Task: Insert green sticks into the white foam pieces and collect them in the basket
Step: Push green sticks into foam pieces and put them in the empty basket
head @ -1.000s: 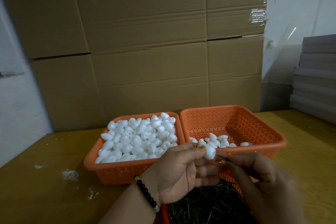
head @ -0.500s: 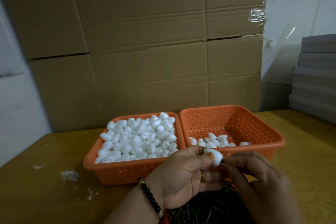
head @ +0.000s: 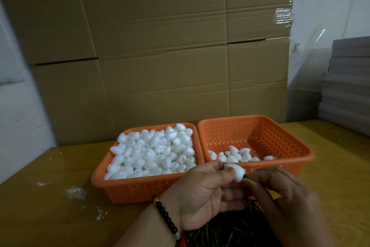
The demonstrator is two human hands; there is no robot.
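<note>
Where the two hands meet, low and right of the middle of the frame, a small white foam egg [head: 235, 172] sits pinched between fingertips. The left hand [head: 202, 196] curls around it, with the thumb pressed on its smooth, rounded top. The right hand [head: 284, 204] pinches a thin dark stick [head: 244, 176] right at the egg's pointed end; only a tiny bit of the stick shows, so how deep it goes cannot be told. A gold ring [head: 222, 194] is on one left finger, and a bracelet of round black beads [head: 166, 216] wraps the left wrist.

Under the hands, at the bottom edge, lies a dark heap of thin green sticks [head: 226, 230], like dry grass.

Just behind the hands stand two orange plastic baskets with lots of little holes in their walls. The left basket [head: 140, 188] is heaped full of plain white foam eggs [head: 152, 152], all smooth and a bit pointed. The right basket [head: 260, 134] touches it side by side and holds only a small bunch of foam eggs [head: 236, 155] along its near wall.

The baskets rest on a yellow-brown wooden table [head: 50, 196]. White foam crumbs [head: 77, 192] are scattered on it at the lower left. Big flat brown cardboard boxes [head: 160, 46] fill the back. At the right edge is a stack of flat grey boards [head: 348, 80].
</note>
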